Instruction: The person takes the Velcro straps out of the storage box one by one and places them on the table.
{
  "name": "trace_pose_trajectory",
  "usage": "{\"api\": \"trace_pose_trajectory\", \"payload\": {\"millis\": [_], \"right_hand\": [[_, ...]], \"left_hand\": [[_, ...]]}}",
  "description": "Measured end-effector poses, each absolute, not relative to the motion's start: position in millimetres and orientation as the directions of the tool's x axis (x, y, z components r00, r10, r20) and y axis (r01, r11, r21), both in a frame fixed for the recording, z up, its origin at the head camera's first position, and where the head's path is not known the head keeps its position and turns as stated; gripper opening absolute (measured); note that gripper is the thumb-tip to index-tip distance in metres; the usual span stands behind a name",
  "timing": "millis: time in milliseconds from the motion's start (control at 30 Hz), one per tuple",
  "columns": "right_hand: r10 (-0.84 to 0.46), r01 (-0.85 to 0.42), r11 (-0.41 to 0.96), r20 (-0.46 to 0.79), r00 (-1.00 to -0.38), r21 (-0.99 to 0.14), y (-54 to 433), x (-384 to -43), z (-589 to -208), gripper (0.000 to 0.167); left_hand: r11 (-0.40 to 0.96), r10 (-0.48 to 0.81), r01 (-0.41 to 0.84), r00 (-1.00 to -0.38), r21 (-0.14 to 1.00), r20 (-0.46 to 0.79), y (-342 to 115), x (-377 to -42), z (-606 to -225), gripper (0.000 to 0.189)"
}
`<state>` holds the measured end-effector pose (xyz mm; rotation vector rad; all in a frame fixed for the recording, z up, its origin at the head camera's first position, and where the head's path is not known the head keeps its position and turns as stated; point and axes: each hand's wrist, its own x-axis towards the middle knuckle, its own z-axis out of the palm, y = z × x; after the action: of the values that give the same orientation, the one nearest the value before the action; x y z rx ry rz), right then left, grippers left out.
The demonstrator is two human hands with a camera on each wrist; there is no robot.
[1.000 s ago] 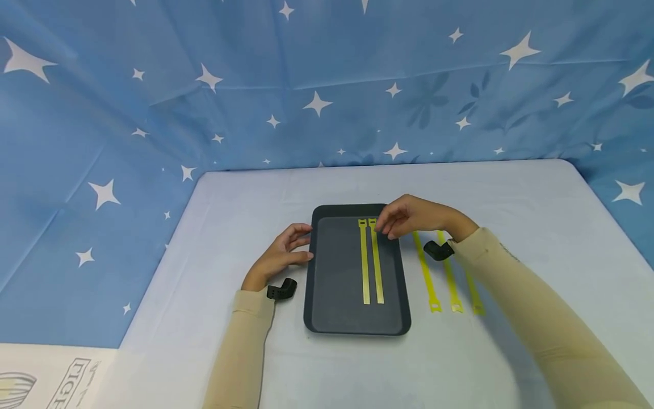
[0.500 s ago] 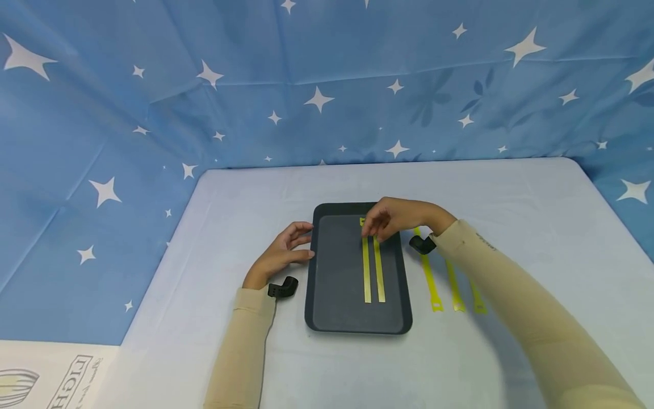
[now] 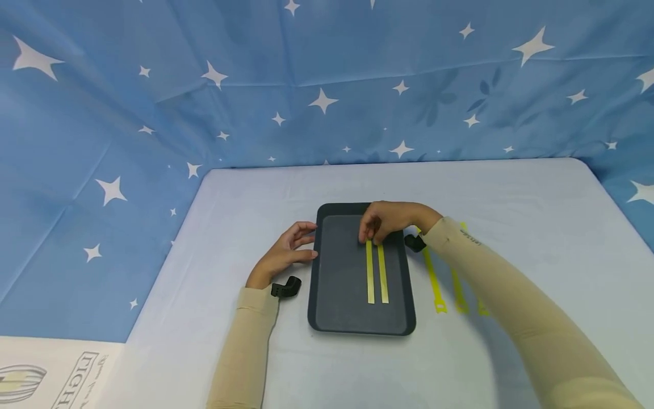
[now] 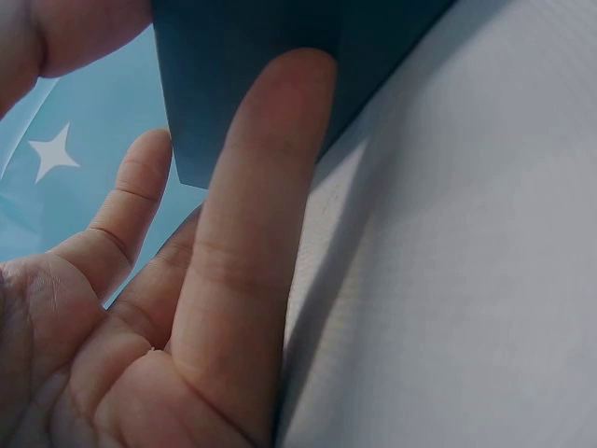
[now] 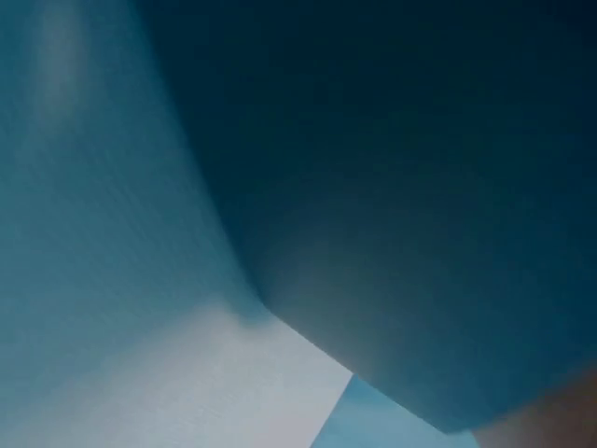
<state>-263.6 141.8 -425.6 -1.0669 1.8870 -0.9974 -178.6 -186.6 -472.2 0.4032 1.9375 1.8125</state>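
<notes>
A dark grey tray (image 3: pixel 337 272) lies on the table, with two yellow cable straps, a left strap (image 3: pixel 370 278) and a right strap (image 3: pixel 382 278), side by side in it. My right hand (image 3: pixel 385 218) is over the straps' far ends, fingers bent and fingertips down at them. The slotted heads are hidden beneath it; whether it pinches a strap is unclear. My left hand (image 3: pixel 283 253) touches the tray's left rim with extended fingers and thumb. In the left wrist view, a finger of the left hand (image 4: pixel 247 224) lies against the tray wall (image 4: pixel 210 93).
Right of the tray, more yellow straps (image 3: pixel 434 278) lie on the white cloth (image 3: pixel 286 363), partly covered by my right sleeve (image 3: pixel 501 289). A blue star-patterned curtain (image 3: pixel 357 85) hangs behind the table. The dark tray (image 5: pixel 373 187) fills much of the right wrist view.
My right hand has moved left from beside the right strap's head to over the far ends of both straps. The left hand, tray and straps keep their places.
</notes>
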Motion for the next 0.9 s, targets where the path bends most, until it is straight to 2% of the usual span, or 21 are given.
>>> {"api": "trace_pose_trajectory", "payload": {"millis": [467,900], "right_hand": [[-0.883,-0.429,0.381,-0.186,-0.43,-0.819,136.0,-266.4,-433.7,0.019],[-0.875,-0.435,0.4,-0.194,-0.444,-0.807,135.1,-267.2,-430.1,0.015]], "left_hand": [[0.093,0.494,-0.113,-0.857,0.989,-0.145,-185.4,-182.7,-468.5,0.072],[0.095,0.486,-0.131,-0.859,0.987,-0.16,-186.1,-184.8,-467.3,0.071]]}}
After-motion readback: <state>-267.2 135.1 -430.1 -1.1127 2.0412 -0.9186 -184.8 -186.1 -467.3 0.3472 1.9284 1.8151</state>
